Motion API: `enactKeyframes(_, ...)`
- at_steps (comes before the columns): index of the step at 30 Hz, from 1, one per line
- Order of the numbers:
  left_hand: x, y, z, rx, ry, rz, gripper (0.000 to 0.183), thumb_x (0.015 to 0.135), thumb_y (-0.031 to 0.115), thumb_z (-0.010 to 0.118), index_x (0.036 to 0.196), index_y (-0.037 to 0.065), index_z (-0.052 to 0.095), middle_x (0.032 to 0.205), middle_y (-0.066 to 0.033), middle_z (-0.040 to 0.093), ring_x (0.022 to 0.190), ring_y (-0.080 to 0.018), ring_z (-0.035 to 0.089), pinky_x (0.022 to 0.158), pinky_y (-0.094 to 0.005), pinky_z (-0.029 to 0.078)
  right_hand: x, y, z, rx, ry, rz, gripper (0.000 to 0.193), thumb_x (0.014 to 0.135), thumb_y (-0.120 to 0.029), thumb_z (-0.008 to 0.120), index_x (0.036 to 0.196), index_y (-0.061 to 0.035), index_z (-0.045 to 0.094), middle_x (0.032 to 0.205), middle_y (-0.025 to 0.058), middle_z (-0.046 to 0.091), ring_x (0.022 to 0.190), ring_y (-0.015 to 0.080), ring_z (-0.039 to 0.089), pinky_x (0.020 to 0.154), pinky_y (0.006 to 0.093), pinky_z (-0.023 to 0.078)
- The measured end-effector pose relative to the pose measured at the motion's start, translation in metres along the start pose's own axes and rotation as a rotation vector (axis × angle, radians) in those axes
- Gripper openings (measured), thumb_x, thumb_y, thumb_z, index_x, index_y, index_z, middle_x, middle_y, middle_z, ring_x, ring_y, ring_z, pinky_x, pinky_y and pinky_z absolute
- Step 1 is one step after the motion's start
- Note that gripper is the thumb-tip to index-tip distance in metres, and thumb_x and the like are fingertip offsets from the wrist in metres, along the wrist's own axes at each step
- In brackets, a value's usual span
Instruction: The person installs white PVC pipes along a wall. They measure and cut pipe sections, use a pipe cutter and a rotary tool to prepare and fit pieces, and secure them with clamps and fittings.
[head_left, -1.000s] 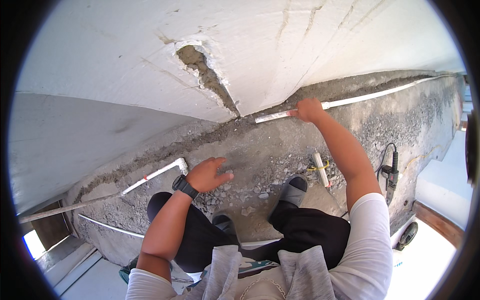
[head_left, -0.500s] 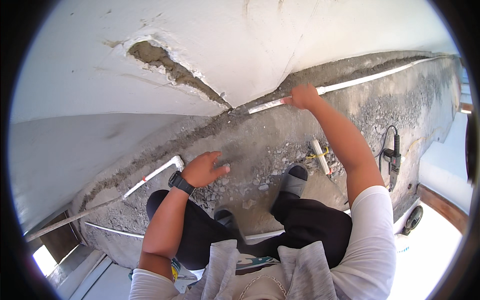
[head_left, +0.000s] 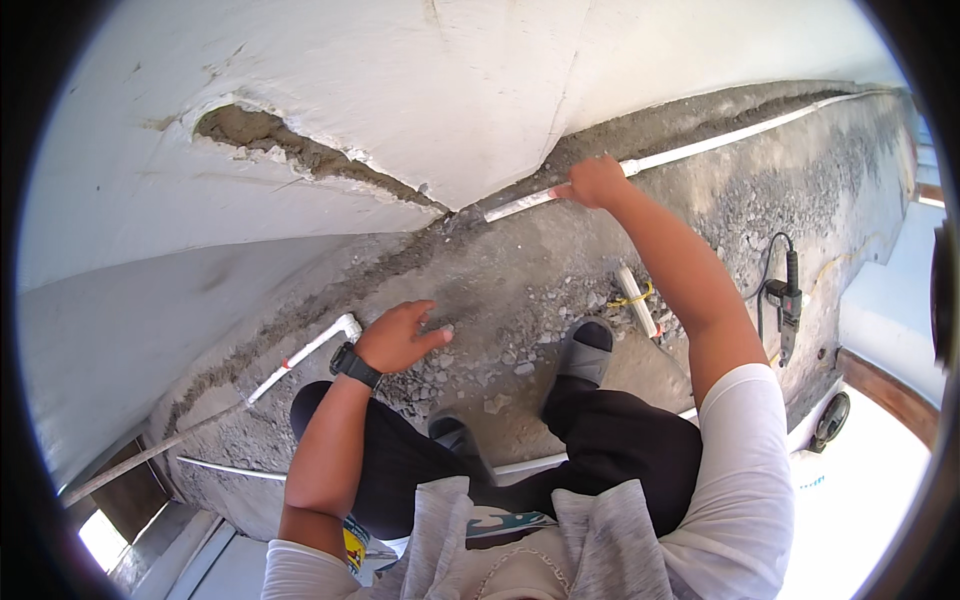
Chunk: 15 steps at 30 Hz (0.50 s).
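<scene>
My right hand (head_left: 594, 184) is closed round a long white plastic pipe (head_left: 725, 146), just left of a thicker joint on it. The pipe runs along the foot of the wall by a chipped groove (head_left: 680, 128), and its free left end lies near the wall's corner. My left hand (head_left: 400, 338) hovers over the rubble with its fingers apart and nothing in it; a black watch (head_left: 356, 366) is on that wrist. Beside it lies a shorter white pipe with an elbow (head_left: 318, 350) and a red band.
A jagged hole (head_left: 300, 153) cuts into the white wall (head_left: 480, 80). Broken rubble (head_left: 500, 352) covers the floor around my sandals (head_left: 586, 358). To the right are a white power strip (head_left: 636, 302) with a yellow tie and a corded power tool (head_left: 788, 300). Another thin white pipe (head_left: 232, 467) lies at lower left.
The whole view has shifted a little, with the wall hole now farther left. My right hand keeps its hold on the pipe, and my left hand stays open over the rubble.
</scene>
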<state>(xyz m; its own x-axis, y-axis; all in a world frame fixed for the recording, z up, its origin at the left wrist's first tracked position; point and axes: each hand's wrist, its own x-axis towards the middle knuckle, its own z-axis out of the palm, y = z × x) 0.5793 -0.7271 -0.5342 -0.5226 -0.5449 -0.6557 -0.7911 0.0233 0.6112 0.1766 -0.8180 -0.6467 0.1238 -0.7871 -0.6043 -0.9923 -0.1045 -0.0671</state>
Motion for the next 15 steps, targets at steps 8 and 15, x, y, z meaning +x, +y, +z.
enactKeyframes(8,0.0059,-0.0013,0.0019,-0.004,-0.016,-0.010,0.071,0.086,0.050,0.070,0.132,-0.003,0.055,0.114,-0.0249,0.065,0.100,-0.0336,0.066,0.088,-0.0405,0.052,0.0017,0.0015,0.0019,0.009,0.016,0.001,0.069,0.090,-0.069,0.048,0.096,-0.0048,0.074,0.100,0.0159,0.072,0.102,0.0328,0.067,0.096,0.0484,0.044)
enactKeyframes(15,0.0107,-0.0021,0.0031,0.020,-0.016,-0.008,0.071,0.086,0.051,0.070,0.130,-0.003,0.056,0.113,-0.0248,0.065,0.099,-0.0333,0.066,0.087,-0.0403,0.052,0.0018,0.0020,0.0014,-0.027,-0.002,0.005,0.068,0.090,-0.071,0.045,0.105,-0.0112,0.074,0.099,0.0144,0.072,0.104,0.0320,0.066,0.095,0.0472,0.044)
